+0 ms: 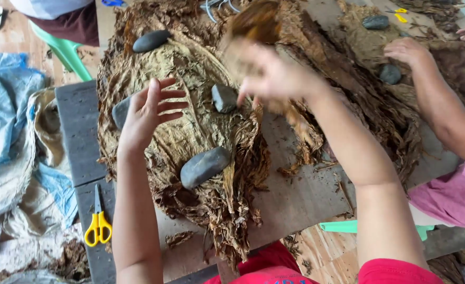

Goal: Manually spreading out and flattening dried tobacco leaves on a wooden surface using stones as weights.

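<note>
My left hand (151, 110) hovers with fingers spread over a flat pile of dried brown leaves (190, 126) on the table. It holds nothing and hides part of a grey stone (121, 112). My right hand (266, 76) is blurred above the pile and grips a dried brown leaf (256, 23) that rises behind it. More grey stones lie on the pile: one at the middle (223, 98), one nearer me (204, 166), one at the far left (151, 40).
Yellow-handled scissors (98, 221) lie on the dark table edge (80, 137) at left. A second leaf heap (380, 100) with stones (390, 73) lies at right, where another person's hand (408, 51) rests. Plastic sheeting (6, 131) and a green chair (64, 50) stand at left.
</note>
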